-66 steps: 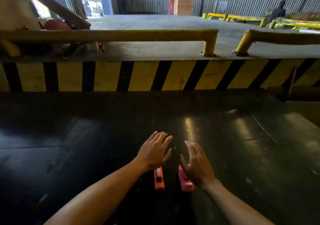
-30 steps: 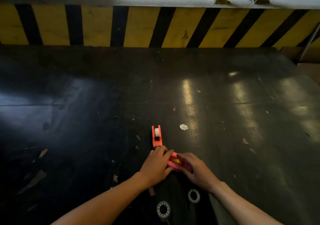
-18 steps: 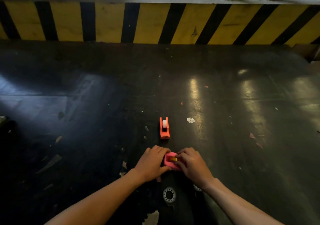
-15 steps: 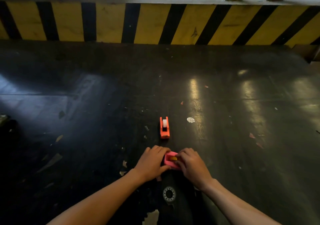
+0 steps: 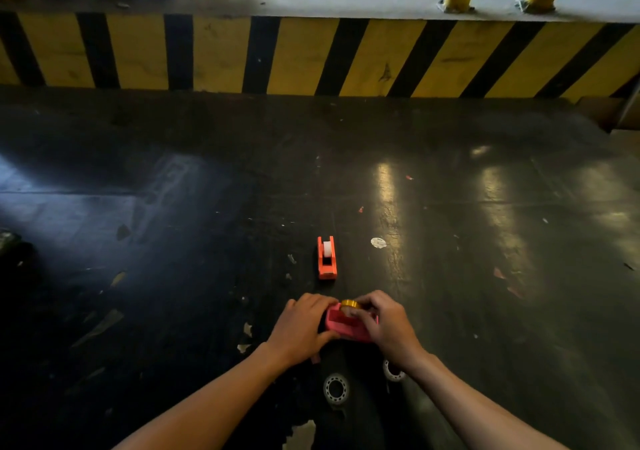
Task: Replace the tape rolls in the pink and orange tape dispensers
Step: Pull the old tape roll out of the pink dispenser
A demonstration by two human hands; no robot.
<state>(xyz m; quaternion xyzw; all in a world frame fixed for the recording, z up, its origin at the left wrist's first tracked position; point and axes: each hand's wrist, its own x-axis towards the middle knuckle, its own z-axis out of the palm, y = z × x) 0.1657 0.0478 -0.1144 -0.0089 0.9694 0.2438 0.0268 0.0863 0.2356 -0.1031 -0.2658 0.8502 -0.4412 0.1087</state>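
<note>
The pink tape dispenser point(image 5: 346, 326) lay between both hands, left hand point(image 5: 301, 328) gripping its side, right hand point(image 5: 384, 325) pinching the yellow roll point(image 5: 350, 303) at its far end.

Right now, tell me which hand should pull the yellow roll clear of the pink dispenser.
Right. The right hand already pinches the small yellow tape roll at the pink plastic dispenser, while the left hand braces the dispenser's side.

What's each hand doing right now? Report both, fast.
Left hand: closed on the pink dispenser, steadying it on the floor.
Right hand: fingers pinching the yellow tape roll at the dispenser's top.
</note>
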